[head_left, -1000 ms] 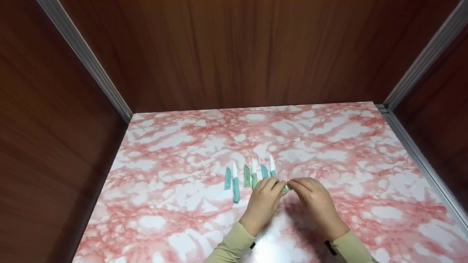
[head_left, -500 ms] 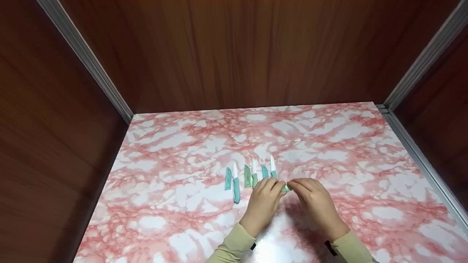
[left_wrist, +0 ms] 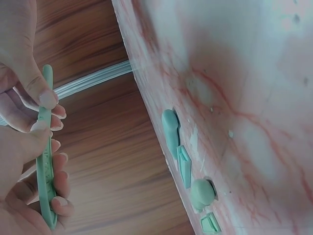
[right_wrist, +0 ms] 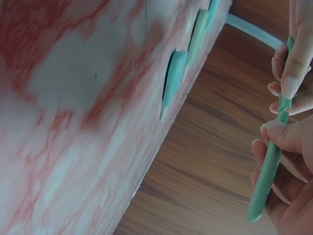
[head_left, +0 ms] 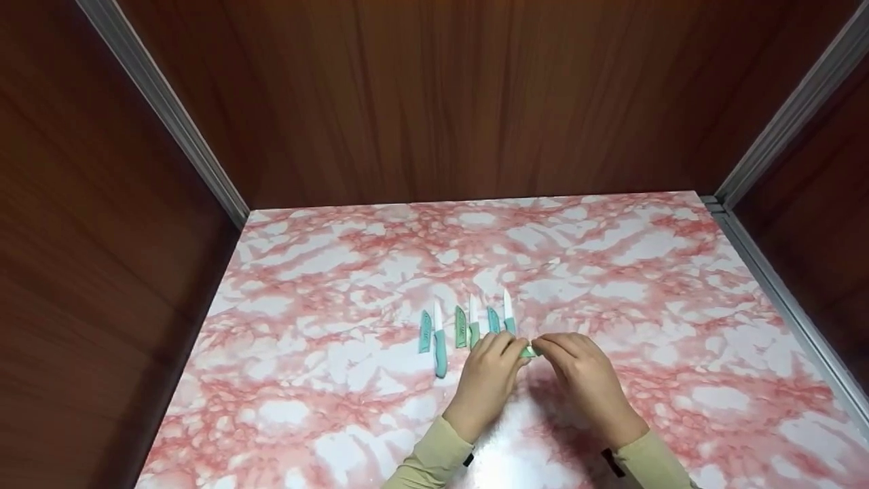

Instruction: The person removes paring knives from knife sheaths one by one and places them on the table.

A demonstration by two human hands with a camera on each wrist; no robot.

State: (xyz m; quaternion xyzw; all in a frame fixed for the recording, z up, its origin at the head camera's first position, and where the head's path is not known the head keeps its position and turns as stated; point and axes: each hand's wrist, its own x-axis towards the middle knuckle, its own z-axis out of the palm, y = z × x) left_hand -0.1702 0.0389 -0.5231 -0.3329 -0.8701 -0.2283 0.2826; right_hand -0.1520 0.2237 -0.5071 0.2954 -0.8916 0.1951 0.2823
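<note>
Both hands hold a green paring knife in its sheath between them, above the table. My left hand (head_left: pixel 490 370) grips the green sheath (left_wrist: pixel 48 169), which has raised marks along its side. My right hand (head_left: pixel 582 370) holds the smooth green handle (right_wrist: pixel 266 178), thumb near where handle and sheath meet. The blade is hidden. In the head view only a short green bit shows between the fingertips. Just beyond my left hand lie a green knife (head_left: pixel 474 326) beside a green sheath (head_left: pixel 461 327), and a turquoise knife (head_left: pixel 508 316) beside a turquoise sheath (head_left: pixel 493 319).
Farther left on the table lie another turquoise knife (head_left: pixel 440 350) and its turquoise sheath (head_left: pixel 426 331). All three bare white blades point away from me. The red-and-white marbled table (head_left: pixel 326 285) is bounded by brown wood panels (head_left: pixel 434 102) at the back and sides.
</note>
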